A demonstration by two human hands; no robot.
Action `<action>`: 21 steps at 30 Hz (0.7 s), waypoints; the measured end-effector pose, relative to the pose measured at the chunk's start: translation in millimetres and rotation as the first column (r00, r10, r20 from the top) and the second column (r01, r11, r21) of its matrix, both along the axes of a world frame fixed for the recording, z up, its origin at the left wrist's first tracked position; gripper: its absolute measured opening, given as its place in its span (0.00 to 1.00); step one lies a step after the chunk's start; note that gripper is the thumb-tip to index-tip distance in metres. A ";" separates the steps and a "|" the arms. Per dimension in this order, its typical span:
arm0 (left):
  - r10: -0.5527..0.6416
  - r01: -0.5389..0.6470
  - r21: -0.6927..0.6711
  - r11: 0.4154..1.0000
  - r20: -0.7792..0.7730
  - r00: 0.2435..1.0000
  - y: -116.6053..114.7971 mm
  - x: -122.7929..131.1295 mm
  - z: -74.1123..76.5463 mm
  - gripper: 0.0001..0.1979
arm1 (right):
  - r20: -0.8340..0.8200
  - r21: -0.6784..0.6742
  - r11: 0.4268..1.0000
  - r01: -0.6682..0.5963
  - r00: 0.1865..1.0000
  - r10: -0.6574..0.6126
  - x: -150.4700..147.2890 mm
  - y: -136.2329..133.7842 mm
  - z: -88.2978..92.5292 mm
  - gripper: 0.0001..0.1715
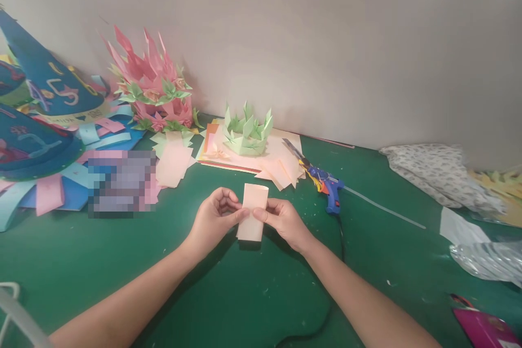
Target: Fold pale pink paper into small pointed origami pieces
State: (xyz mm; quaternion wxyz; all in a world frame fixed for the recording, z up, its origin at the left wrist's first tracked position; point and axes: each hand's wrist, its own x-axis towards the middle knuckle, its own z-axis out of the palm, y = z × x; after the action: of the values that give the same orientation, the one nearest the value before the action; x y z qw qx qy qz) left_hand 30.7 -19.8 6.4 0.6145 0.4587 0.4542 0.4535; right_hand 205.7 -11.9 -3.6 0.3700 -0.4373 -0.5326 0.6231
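Note:
Both my hands hold a small folded peach paper rectangle (253,217) upright over the green table (228,293). My left hand (214,220) pinches its left edge with thumb and fingers curled. My right hand (285,220) pinches its right edge the same way. Just beyond the paper lies a stack of peach and orange sheets (261,160) with a green folded paper crown (247,130) on top.
A blue glue gun (328,187) with its cord and scissors (296,153) lie to the right of the sheets. A pink and green paper crown (153,87), blue paper cones (41,81) and paper strips crowd the left. Patterned cloth (440,171) and plastic wrap (485,261) lie at right. A grey wall runs behind.

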 end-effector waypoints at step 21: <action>-0.037 0.049 0.099 0.994 -0.120 0.992 -3.1 -1.1 -0.2 0.12 | -0.013 -0.038 0.996 0.086 0.996 -0.086 -3.7 -1.7 -0.9 0.16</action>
State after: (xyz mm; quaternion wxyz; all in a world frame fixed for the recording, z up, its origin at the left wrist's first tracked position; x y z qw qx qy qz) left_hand 29.7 -22.9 6.2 0.5720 0.5250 0.4562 0.4348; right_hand 202.0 -13.5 -4.6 0.3923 -0.4619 -0.4989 0.6196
